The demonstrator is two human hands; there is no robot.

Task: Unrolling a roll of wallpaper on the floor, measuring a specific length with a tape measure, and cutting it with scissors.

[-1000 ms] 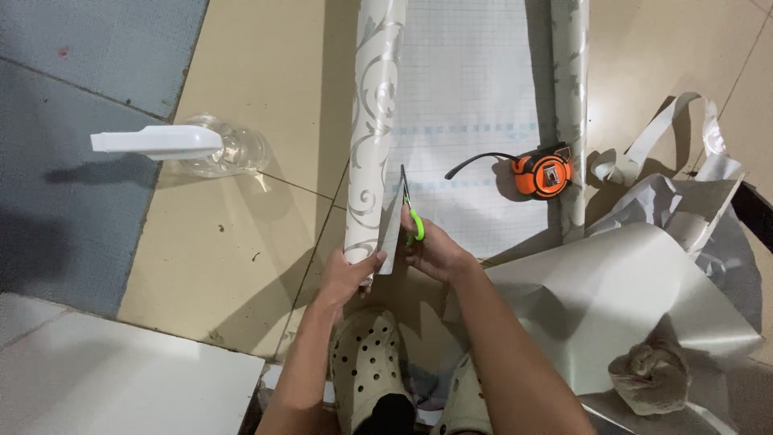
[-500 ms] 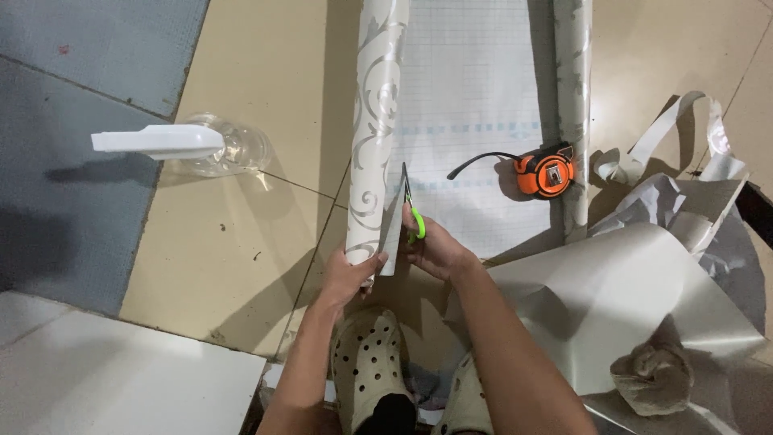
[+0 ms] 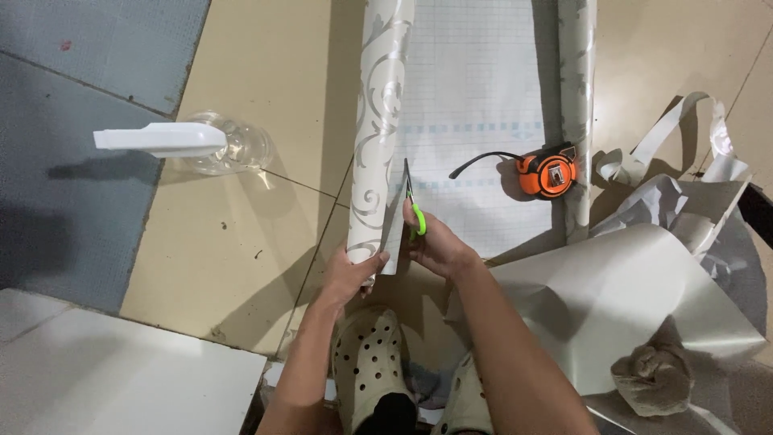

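Note:
A sheet of patterned wallpaper point(image 3: 475, 89) lies face down on the floor, its grid backing up and both long sides curled into rolls. My left hand point(image 3: 352, 274) grips the near end of the left curled edge point(image 3: 378, 121). My right hand point(image 3: 436, 242) holds green-handled scissors point(image 3: 411, 205), blades pointing away from me into the paper beside that curl. A narrow strip hangs at the cut.
An orange tape measure point(image 3: 547, 171) rests on the paper at the right. A clear spray bottle with a white head point(image 3: 193, 143) stands on the floor at the left. Loose grey offcuts point(image 3: 644, 306) and a crumpled cloth point(image 3: 656, 374) lie at the right. My feet in perforated clogs point(image 3: 370, 370) are below.
The scissors have edged slightly further along the paper. Both hands stay in nearly the same place.

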